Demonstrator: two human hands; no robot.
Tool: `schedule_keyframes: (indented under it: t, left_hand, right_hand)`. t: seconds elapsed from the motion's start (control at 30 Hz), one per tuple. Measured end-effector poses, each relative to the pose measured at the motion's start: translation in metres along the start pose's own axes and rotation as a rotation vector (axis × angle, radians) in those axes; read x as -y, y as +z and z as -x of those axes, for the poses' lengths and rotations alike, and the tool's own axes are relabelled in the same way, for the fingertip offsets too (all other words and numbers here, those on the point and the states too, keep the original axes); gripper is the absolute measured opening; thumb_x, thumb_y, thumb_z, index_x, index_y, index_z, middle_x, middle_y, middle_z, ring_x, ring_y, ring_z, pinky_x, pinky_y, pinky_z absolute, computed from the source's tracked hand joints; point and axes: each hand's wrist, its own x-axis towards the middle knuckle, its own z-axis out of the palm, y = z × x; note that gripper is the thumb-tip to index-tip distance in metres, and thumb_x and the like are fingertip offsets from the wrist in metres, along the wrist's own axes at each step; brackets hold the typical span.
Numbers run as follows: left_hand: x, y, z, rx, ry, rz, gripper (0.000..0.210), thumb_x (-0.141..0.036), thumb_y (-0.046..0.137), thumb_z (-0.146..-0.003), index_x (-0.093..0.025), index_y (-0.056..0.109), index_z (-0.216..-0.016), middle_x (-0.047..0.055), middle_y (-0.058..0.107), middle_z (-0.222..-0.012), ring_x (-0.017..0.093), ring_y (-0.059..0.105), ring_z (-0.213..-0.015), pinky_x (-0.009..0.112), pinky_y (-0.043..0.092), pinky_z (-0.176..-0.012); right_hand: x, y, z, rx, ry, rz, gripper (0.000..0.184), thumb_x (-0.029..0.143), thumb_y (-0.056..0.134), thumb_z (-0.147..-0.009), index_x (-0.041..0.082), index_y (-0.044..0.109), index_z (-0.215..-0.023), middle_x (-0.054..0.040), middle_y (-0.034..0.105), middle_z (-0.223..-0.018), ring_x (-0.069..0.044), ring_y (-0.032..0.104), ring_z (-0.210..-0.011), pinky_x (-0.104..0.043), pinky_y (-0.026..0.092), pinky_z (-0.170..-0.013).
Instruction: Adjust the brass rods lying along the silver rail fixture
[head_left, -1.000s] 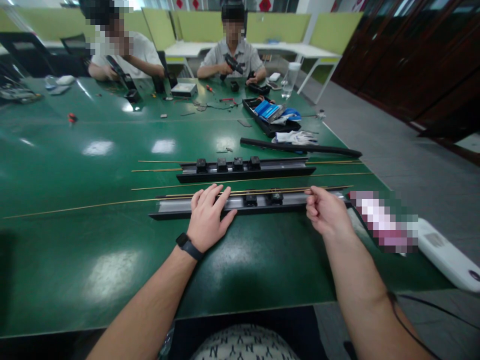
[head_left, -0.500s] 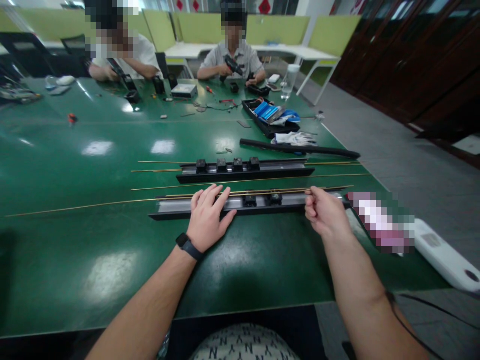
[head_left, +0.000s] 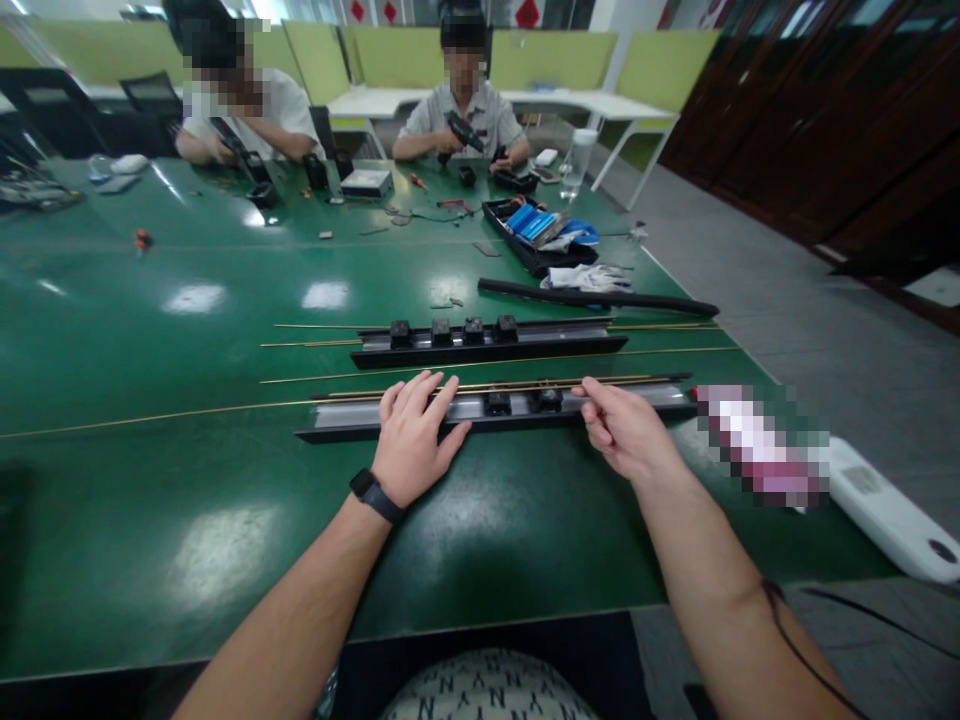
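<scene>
A black channel rail (head_left: 352, 414) with a pale inner face lies across the table before me. Small black blocks (head_left: 550, 398) sit inside it. My left hand (head_left: 417, 435) rests over the rail, fingers spread and pointing away, the thumb on the near edge. Thin brass-coloured rods (head_left: 517, 385) run along the rail's far side, passing under the left fingers; one long rod (head_left: 150, 418) sticks out far to the left. My right hand (head_left: 622, 425) has thumb and forefinger pinched on a rod near the rail's right part. Exactly which rod they grip is hard to make out.
Behind lies a second rail (head_left: 487, 352) with several black blocks and rods. Farther off are a black tube (head_left: 600, 298), white gloves (head_left: 589, 279) and a black tray (head_left: 517, 240). A white device (head_left: 892, 510) lies at right. Two people sit opposite, one holding a drill (head_left: 465, 132).
My right hand has slid left along the rail, and the long rod has shifted left with it, its left end now beyond the view's edge. My left hand stays in place.
</scene>
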Motion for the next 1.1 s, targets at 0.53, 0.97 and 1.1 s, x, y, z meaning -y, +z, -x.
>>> schedule_keyframes:
  t: [0.53, 0.97, 1.1]
  left_hand:
    - [-0.0003, -0.0002, 0.0, -0.013, 0.006, -0.009, 0.053, -0.044, 0.058, -0.1, -0.023, 0.053, -0.148, 0.014, 0.059, -0.148, 0.031, 0.049, -0.144, 0.051, 0.028, -0.121]
    - [0.0001, -0.0002, 0.0003, -0.01, 0.004, 0.008, 0.054, -0.043, 0.059, -0.099, -0.023, 0.053, -0.149, 0.014, 0.059, -0.148, 0.031, 0.049, -0.144, 0.052, 0.028, -0.122]
    - [-0.0002, -0.0001, 0.0002, -0.005, 0.002, 0.01, 0.054, -0.044, 0.059, -0.099, -0.023, 0.053, -0.149, 0.014, 0.059, -0.148, 0.031, 0.049, -0.144, 0.052, 0.028, -0.121]
  right_hand:
    - [-0.0029, 0.0002, 0.0003, 0.032, -0.012, -0.02, 0.027, 0.038, 0.08, -0.086, 0.014, 0.07, -0.089, 0.0042, 0.057, -0.052, -0.004, 0.036, -0.03, -0.014, 0.02, -0.026]
    - [0.0014, -0.0039, -0.0019, -0.03, -0.042, -0.071, 0.017, 0.028, 0.074, -0.088, 0.013, 0.07, -0.085, 0.0049, 0.055, -0.051, -0.004, 0.034, -0.03, -0.014, 0.021, -0.025]
    - [0.0045, -0.0062, -0.0029, -0.051, -0.033, -0.077, 0.015, 0.025, 0.068, -0.091, 0.012, 0.069, -0.082, 0.0046, 0.055, -0.05, -0.004, 0.034, -0.029, -0.014, 0.02, -0.025]
